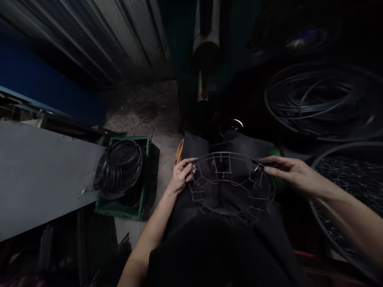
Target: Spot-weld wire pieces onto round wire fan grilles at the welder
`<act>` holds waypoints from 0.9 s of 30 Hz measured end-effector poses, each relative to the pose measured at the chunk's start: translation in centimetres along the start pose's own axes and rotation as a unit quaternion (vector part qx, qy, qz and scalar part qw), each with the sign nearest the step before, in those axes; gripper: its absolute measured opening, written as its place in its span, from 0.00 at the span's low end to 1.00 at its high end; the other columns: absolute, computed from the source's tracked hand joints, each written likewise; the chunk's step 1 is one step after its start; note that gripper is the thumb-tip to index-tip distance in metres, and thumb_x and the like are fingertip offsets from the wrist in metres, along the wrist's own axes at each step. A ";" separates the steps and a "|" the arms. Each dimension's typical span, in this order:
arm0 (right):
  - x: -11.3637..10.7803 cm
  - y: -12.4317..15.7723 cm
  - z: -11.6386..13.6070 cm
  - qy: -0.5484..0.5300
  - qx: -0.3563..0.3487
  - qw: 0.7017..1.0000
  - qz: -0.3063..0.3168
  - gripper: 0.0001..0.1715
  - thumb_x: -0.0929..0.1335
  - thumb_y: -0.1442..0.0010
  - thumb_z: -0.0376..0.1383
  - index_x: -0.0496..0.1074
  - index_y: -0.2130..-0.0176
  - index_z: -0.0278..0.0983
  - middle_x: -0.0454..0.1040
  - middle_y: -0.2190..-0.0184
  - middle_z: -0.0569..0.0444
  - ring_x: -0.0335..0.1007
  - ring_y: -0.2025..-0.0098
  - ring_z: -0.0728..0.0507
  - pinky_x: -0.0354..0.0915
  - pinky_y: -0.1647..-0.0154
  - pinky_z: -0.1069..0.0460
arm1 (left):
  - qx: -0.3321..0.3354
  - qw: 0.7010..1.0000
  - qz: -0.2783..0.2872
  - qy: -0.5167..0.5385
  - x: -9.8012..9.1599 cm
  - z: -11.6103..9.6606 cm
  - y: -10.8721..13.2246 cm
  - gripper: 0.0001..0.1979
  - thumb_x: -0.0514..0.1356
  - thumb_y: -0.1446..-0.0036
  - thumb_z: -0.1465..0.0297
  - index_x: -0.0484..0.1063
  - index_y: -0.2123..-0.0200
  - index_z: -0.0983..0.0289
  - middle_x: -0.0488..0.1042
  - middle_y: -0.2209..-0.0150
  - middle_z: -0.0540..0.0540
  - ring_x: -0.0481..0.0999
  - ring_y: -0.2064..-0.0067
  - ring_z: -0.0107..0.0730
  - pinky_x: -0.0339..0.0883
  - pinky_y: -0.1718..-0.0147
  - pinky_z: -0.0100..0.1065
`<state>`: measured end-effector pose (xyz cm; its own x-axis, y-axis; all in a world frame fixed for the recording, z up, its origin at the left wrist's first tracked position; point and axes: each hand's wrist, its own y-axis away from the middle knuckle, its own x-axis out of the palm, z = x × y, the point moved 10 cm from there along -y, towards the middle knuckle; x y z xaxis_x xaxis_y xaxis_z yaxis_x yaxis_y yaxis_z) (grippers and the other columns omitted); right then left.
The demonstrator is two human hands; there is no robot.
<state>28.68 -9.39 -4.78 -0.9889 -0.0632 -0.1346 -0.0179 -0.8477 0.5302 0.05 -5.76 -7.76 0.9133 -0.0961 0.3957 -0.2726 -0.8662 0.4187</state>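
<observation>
The left hand [178, 176] pinches the rim of the wire frame [224, 173], which spans between both hands. The right hand [291, 174] has its grip narrow, its hold unclear.

Passage around the wire frame [223, 172]: a gap on its left, crowding on its right.
The frame's far rim lies bare between the left hand [181, 175] blocking its left edge and the right hand [285, 171] at its right; short crosswires break up the opening inside, with the person's legs [194, 145] beneath. Left of the frame, a strip of floor [166, 139] leaves room before the green crate [119, 211] and its wire coils [119, 167]. Right of it, the forearm [353, 207] and round tub [344, 146] obstruct; ahead, a metal disc [238, 122] and a cylinder [206, 44].
</observation>
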 end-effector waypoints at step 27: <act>2.2 -0.2 -4.5 -0.179 0.027 0.982 -0.046 0.27 0.77 0.64 0.50 0.75 0.68 0.34 0.73 0.76 0.56 0.66 0.78 0.52 0.57 0.81 0.57 | -0.035 0.993 0.021 0.113 -3.4 2.7 -2.5 0.09 0.61 0.44 0.64 0.71 0.64 0.64 0.64 0.82 0.44 0.51 0.88 0.13 0.45 0.90 0.17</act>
<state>27.21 -11.70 -9.00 -0.9712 0.2099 0.1127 -0.1087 -0.8116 0.5741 -1.51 -4.62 -12.37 0.8113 -0.0124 0.5845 -0.3368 -0.8271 0.4499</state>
